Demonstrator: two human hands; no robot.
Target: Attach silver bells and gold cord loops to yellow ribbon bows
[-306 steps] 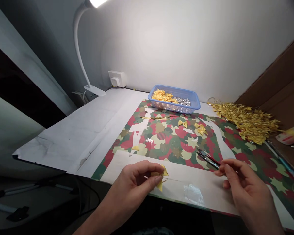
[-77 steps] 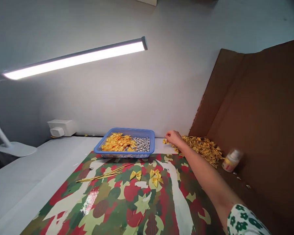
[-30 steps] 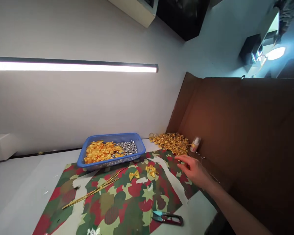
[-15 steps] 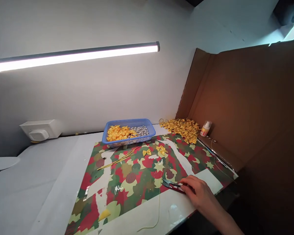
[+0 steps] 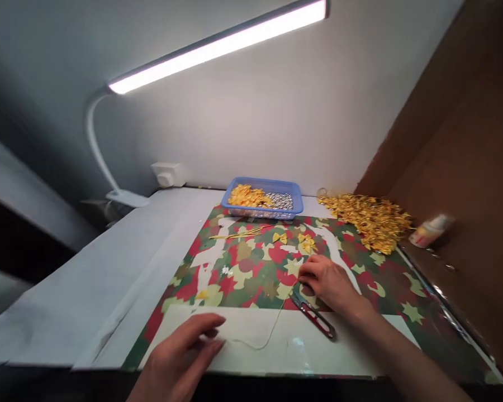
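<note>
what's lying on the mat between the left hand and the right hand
In the head view, a thin pale cord curves from the left hand toward the right hand, with the red-handled snips beside it.

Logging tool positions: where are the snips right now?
In the head view, the snips lie near the mat's front edge, right of centre, just beside the right hand.

Pale cord — slack beside red-handled snips

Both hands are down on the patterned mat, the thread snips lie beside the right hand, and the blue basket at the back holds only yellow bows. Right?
Not quite. In the head view the blue basket holds yellow bows on its left and small silver beads on its right. The rest stands: the left hand and right hand are on the patterned mat, thread snips beside the right.
</note>
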